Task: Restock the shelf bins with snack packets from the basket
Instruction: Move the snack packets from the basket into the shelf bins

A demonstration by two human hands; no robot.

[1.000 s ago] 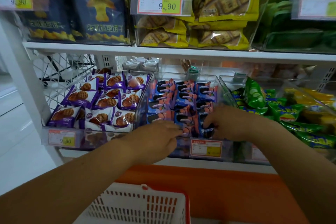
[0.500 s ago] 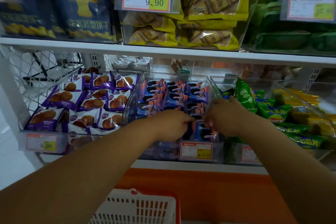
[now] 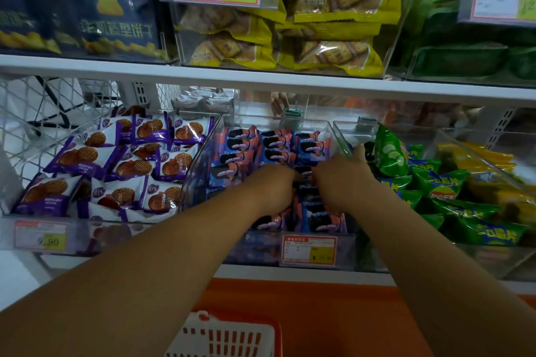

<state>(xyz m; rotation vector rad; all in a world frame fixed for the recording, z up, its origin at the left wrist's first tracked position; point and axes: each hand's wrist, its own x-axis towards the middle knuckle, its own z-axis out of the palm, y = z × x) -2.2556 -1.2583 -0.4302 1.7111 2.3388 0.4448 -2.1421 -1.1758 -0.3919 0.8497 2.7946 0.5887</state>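
Both hands are inside the clear middle bin, which holds rows of blue-and-pink cookie packets. My left hand lies knuckles up over the middle rows, its fingers curled down onto a packet. My right hand is close beside it on the right, its fingers curled on a packet in the same row and its thumb near the bin's right wall. The fingertips of both hands are hidden among the packets. The white mesh basket with a red rim shows at the bottom edge, below my arms.
A bin of purple waffle-cookie packets stands to the left and a bin of green chip bags to the right. The upper shelf holds yellow cracker bags and dark blue bags. Price tags hang on the bin fronts. The base below is orange.
Both hands have moved deeper into the middle bin and closer together. The camera has shifted closer, so the basket shows lower in view.
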